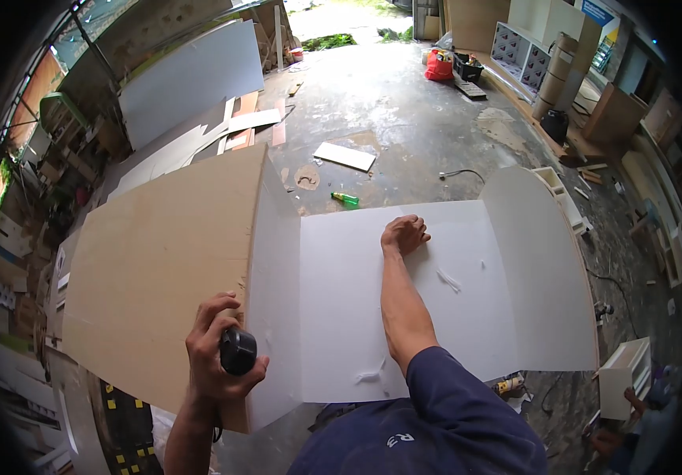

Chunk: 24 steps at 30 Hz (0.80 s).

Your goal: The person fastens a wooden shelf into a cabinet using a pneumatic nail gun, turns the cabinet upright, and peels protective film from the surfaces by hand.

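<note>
My left hand [212,348] is closed around a black, rounded object [238,351], whose exact kind I cannot make out. It is at the near edge of a tan wooden panel [159,269] with a white inner side. My right hand [406,234] reaches across the white board [341,301] toward its far edge. Its fingers are curled against the surface, and whatever they may hold is hidden. Thin white scraps [449,280] lie to the right of my forearm, with more white strips [370,375] near the board's front edge.
A curved white side panel [543,277] rises at the right. On the floor beyond are a green bottle [345,198], a white offcut [345,156] and a cable [461,172]. At lower right, another person's hand [634,400] touches a small white cabinet [624,380].
</note>
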Each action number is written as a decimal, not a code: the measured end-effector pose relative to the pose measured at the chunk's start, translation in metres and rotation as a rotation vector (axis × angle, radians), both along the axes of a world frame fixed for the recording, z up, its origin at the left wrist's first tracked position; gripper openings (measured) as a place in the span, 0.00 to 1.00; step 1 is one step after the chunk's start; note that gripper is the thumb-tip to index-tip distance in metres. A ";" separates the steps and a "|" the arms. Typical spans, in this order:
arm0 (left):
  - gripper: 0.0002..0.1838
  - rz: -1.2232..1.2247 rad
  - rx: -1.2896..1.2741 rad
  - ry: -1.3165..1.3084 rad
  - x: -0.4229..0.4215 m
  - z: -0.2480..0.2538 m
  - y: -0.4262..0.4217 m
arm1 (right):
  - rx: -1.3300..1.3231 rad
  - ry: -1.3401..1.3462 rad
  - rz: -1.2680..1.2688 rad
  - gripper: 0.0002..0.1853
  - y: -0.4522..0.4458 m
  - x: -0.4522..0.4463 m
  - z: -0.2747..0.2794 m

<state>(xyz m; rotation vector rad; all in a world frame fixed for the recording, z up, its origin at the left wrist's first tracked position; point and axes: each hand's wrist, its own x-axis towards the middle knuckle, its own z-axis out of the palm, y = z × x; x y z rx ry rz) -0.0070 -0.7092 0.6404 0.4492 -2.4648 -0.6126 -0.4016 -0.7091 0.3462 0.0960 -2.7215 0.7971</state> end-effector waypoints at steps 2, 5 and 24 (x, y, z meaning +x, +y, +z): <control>0.20 -0.005 -0.011 -0.001 0.000 0.000 0.000 | 0.080 0.053 -0.017 0.08 -0.003 -0.003 -0.006; 0.20 -0.014 -0.013 0.005 0.000 -0.001 -0.001 | 0.052 0.128 0.033 0.09 -0.004 0.003 -0.007; 0.21 -0.020 -0.018 0.017 -0.001 -0.004 0.000 | -1.711 -0.661 0.376 0.11 -0.075 0.126 0.028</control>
